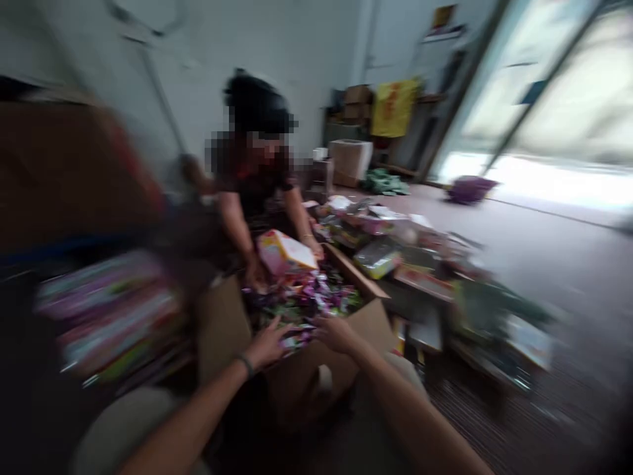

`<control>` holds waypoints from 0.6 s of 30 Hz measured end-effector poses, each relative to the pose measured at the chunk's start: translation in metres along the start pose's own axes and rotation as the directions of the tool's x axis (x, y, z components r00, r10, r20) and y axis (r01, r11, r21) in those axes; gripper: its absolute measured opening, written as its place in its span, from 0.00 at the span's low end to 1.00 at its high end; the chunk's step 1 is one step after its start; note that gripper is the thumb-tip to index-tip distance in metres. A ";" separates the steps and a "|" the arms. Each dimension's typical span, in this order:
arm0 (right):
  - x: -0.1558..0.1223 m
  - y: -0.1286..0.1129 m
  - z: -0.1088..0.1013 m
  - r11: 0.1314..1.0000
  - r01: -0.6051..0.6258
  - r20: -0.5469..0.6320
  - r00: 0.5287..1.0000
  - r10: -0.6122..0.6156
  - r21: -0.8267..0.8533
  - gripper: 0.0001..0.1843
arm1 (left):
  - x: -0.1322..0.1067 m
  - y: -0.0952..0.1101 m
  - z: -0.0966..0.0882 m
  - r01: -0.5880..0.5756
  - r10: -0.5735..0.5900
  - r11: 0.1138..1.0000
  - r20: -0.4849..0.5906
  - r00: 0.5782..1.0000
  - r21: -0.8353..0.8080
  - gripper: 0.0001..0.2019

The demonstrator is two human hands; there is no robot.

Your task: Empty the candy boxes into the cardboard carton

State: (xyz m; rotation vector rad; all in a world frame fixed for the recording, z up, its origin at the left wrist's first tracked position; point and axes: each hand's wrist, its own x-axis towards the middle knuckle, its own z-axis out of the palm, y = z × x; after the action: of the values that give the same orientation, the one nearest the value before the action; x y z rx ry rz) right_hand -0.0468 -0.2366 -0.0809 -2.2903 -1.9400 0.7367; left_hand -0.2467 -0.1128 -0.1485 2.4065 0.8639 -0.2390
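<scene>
Shiny purple-and-green wrapped packets [324, 290] are piled in an open brown cardboard box [223, 323]; touched at the box's seven o'clock by left hand [270, 344], fingers apart. Right hand [337, 333] placed at five; fingers blurred, state can't be told.

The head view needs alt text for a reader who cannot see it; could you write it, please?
The wearer's left hand and right hand reach into an open cardboard box of small, shiny purple and green pieces. Opposite, another person handles a pink-and-white carton over it. Blurred packages lie on both sides.
</scene>
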 end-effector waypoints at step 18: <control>0.094 -0.049 0.041 0.961 0.270 0.122 0.953 -0.276 0.068 0.24 | -0.131 -0.240 -0.207 0.680 -0.587 0.685 -0.356 0.727 0.259 0.47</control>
State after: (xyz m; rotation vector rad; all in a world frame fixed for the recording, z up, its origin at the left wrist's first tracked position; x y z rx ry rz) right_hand -0.0977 -0.1480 -0.1308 -1.9321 -2.2051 0.9099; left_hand -0.5048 0.0866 -0.0414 2.3944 1.9422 -0.4049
